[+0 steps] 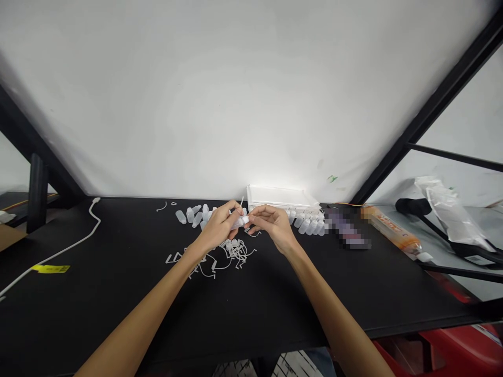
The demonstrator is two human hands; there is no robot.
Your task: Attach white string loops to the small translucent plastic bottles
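My left hand (220, 226) is closed around a small translucent plastic bottle (238, 223), whose white top points right. My right hand (275, 224) has its thumb and fingers closed at that white top (245, 219). A thin white strip (242, 201) sticks up by my left fingertips; its lower end is hidden. Below the hands lies a tangled heap of white cords (236, 253) with bent ends. Similar small bottles (190, 214) lie loosely on the left behind my left hand. More bottles (310, 226) stand close together in rows to the right.
A white flat stack (283, 198) sits against the wall behind my right hand. On the black table (118, 293) are a white cable (74, 243) with a yellow tag (51, 268), a blurred-out object (348, 229) and an orange-labelled plastic package (393, 230). Black frame bars (416, 125) slope at both sides.
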